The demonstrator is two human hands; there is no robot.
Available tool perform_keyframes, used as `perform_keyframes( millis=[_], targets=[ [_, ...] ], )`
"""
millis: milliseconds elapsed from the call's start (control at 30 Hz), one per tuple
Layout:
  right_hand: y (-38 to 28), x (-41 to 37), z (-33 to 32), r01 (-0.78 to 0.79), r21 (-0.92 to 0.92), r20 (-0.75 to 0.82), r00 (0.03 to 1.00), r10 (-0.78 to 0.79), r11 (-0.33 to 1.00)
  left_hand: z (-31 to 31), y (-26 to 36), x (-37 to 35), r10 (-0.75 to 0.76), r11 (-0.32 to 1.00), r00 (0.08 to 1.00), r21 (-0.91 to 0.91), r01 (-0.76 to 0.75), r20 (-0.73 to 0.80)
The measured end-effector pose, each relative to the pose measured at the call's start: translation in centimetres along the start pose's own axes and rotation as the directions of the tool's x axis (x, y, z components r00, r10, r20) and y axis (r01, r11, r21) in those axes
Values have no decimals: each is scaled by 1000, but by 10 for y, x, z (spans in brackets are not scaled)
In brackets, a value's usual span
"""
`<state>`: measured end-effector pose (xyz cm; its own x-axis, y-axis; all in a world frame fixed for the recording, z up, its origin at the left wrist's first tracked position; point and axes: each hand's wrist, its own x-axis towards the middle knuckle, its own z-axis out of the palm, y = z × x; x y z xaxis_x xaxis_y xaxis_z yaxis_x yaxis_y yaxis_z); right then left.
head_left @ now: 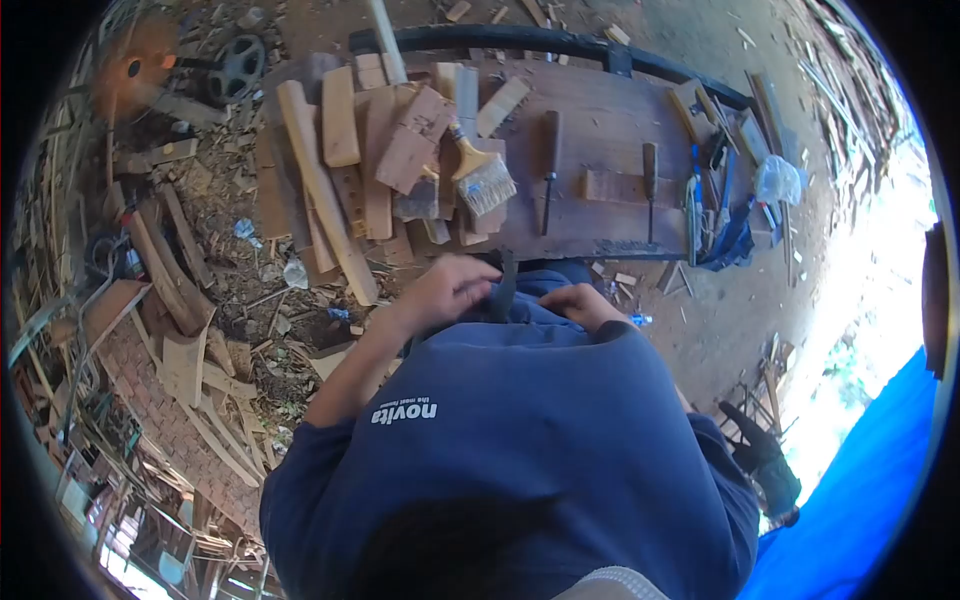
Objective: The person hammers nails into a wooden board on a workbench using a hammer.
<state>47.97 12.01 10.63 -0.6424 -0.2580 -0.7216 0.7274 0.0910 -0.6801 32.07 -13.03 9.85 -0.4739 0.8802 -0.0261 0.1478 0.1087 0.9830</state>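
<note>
My left hand (452, 292) is slightly blurred in front of my waist. Its fingers are curled, the tips at a dark strip (507, 286) that stands up from my lap; what lies inside the fingers is hidden. At the other side of my lap, my right hand (582, 304) is closed against blue cloth (540, 290), its fingertips partly hidden. Just ahead on the worktable (610, 130) lie a wide paintbrush (482, 180), a dark-handled chisel (551, 160) and a second slim tool with a wooden handle (651, 165).
Wood blocks and a long batten (325, 190) crowd the table's left side. At its right end are a plastic bag (778, 181) and several tools. Wood scraps litter the ground, with curved boards (165, 260) at left. A blue tarp (860, 480) hangs at lower right.
</note>
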Motion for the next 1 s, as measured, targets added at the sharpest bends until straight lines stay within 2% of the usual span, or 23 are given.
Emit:
perform_keyframes(
  millis=[33,67,100,133,167,233,267,333,400,467,500,567,600,633,667,733,767,800,833,867,933,967,1000],
  targets=[
    [7,-13,-4,-7,-49,-19,1000,6,999,17,-3,-4,-48,975,993,-210,71,112],
    [11,-23,-6,-16,-95,-36,999,13,995,36,-16,-12,-49,971,991,-225,77,128],
    [10,-32,-7,-34,-81,-45,999,30,996,58,-34,-23,-179,827,945,-479,296,275],
    [4,-44,-7,-100,-27,-32,995,99,995,73,-43,-28,-250,575,859,-645,503,446],
    [-2,-55,-8,-165,25,-16,986,165,986,79,-45,-27,-244,562,852,-648,514,464],
    [-8,-72,-13,-187,-1,-22,982,187,982,84,-48,-20,-184,816,895,-444,370,407],
    [-12,-79,-15,-191,-38,-21,982,190,981,82,-34,-9,-177,813,890,-446,373,420],
    [-30,-88,-23,-247,-61,-38,969,245,967,80,-10,13,-246,892,843,-230,390,478],
    [-24,-96,-38,-302,-84,-46,953,299,949,89,-9,18,-252,881,832,-238,408,494],
    [-2,-102,-56,-237,-50,18,971,238,970,97,-2,30,-265,869,821,-244,431,505],
    [12,-104,-66,-237,-43,20,971,238,971,99,2,39,-277,891,801,-170,421,531],
    [41,-105,-91,-99,-118,58,993,106,988,110,1,51,-294,910,777,-87,406,557],
    [52,-106,-107,-94,-113,57,993,101,989,119,-6,51,-342,911,801,-35,411,492],
    [62,-106,-123,-3,-144,59,998,12,990,131,-7,54,-386,908,819,17,419,424],
    [72,-108,-136,87,-169,61,995,-78,982,139,19,72,-392,906,811,29,422,434],
    [89,-110,-162,159,-159,79,986,-148,974,151,89,121,-483,789,793,-208,578,372],
    [91,-113,-176,227,-171,102,972,-211,959,166,86,128,-481,795,789,-190,576,381],
    [93,-122,-189,119,-107,111,988,-107,987,183,73,131,-438,833,831,-194,519,344],
    [98,-128,-202,122,-96,103,988,-113,988,198,72,142,-393,864,867,-199,462,306],
    [105,-134,-216,135,-47,125,984,-129,990,211,72,152,-397,862,862,-193,468,316],
    [120,-149,-248,142,12,151,978,-142,990,240,75,170,-614,708,759,-272,651,218],
    [123,-159,-265,150,-4,203,968,-146,989,252,76,180,-621,702,751,-267,660,223],
    [126,-167,-281,160,-19,255,955,-150,987,263,75,190,-647,718,745,-196,668,165]
  ],
)
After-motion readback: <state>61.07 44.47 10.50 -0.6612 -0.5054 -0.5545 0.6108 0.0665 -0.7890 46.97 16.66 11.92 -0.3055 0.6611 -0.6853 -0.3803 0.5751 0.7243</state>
